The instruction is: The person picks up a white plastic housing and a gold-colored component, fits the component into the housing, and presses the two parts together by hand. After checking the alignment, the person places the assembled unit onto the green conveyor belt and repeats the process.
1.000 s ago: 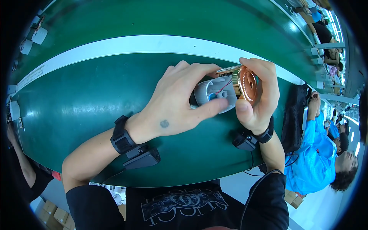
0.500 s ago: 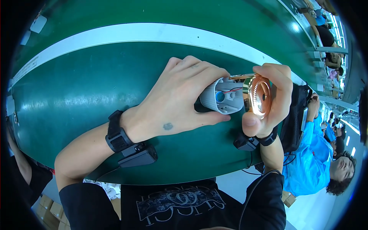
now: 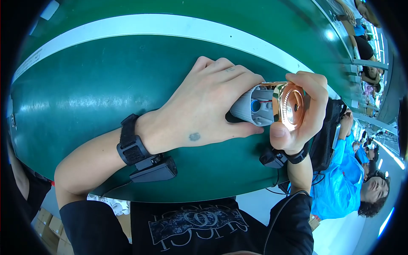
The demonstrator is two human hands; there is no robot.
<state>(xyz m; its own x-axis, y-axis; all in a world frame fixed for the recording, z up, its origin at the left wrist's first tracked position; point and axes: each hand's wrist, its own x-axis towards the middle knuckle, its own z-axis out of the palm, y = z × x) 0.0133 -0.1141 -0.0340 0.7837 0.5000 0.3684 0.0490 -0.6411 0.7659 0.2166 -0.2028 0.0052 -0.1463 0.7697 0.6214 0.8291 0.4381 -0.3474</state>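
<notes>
My left hand (image 3: pixel 208 104) is closed around a pale grey, ribbed plastic housing (image 3: pixel 243 109), with fingers over its far side and thumb along its near side. The housing's open end faces right and shows a blue round part (image 3: pixel 255 105) and a bit of red wire. In my right hand (image 3: pixel 312 112) is a shiny rose-gold round cap (image 3: pixel 293 108), gripped at its rim between thumb and fingers. Its left edge sits right against the housing's open end. From this angle I cannot tell whether the two are joined.
The green table (image 3: pixel 85 85) has a white strip (image 3: pixel 170 25) across it. A black bag (image 3: pixel 329 136) lies right of my right hand. Black devices are strapped to both wrists, with cables. A person in blue (image 3: pixel 335 187) sits at the right; cardboard boxes (image 3: pixel 51 227) stand at lower left.
My left hand has moved right with the housing, bringing its open end closer to the rose-gold cap. Less wire shows between them. My right hand has shifted only slightly.
</notes>
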